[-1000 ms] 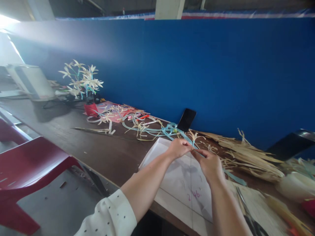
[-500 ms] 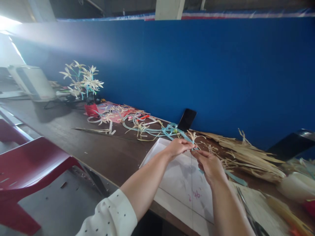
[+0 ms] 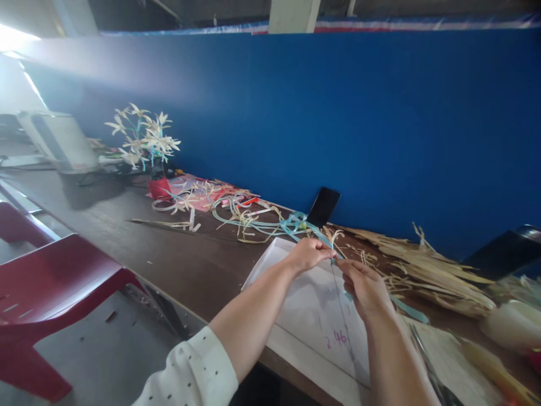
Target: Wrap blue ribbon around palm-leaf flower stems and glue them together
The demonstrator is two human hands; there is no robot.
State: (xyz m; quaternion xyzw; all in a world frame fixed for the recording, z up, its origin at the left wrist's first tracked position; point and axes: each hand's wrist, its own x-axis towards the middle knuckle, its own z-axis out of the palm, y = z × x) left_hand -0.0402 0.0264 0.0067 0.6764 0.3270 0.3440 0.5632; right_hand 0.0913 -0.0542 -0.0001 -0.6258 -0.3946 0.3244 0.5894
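Note:
My left hand [image 3: 310,255] pinches the stem of a small cream flower [image 3: 332,234] made of dry strips, its petals standing above the fingertips. Close beside it, my right hand [image 3: 366,282] has thumb and fingers pressed together on a light-blue ribbon [image 3: 349,294] at the stem; part of the ribbon shows under that palm. A thin dark wire [image 3: 340,301] runs down from the fingertips over a white box lid [image 3: 313,304] with a handwritten number. The exact spot where ribbon meets stem is hidden by the fingers.
Behind the hands a black phone [image 3: 323,206] leans on the blue partition [image 3: 380,124]. Dry husks [image 3: 422,259] and scissors [image 3: 426,355] lie to the right. Leftward are coiled blue ribbon [image 3: 253,224], a potted husk-flower plant [image 3: 158,186], a kettle [image 3: 67,141] and a red chair [image 3: 63,276].
The wire's lower end has swung to the right, so it now slants. My right hand has shifted slightly right with its fingers still closed; the left hand keeps its pinch.

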